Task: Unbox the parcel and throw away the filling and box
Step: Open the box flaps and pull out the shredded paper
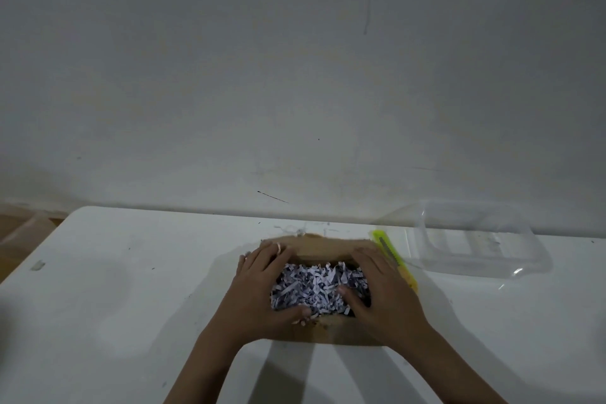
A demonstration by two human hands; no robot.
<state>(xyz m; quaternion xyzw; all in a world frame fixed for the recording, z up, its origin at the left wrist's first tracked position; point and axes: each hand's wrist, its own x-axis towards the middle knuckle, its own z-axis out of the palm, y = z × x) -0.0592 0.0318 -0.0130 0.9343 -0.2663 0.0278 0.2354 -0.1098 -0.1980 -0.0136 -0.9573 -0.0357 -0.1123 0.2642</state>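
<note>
both hands on the open parcel

now the open brown cardboard box (331, 249) sits on the white table (131, 289), packed with shredded pale lilac paper filling (314, 287). the left hand (259, 292) lies over the box's left side, fingers reaching its far flap, thumb curled against the filling at the near edge. the right hand (380, 289) covers the right side, thumb pressed into the shreds. whether either hand truly grips something i cannot tell. just right of the right hand, touching the box, lies a yellow-green utility knife (392, 254); further right sits a clear plastic tub (472, 239). a few stray shreds lie beyond the fingertips.
</note>
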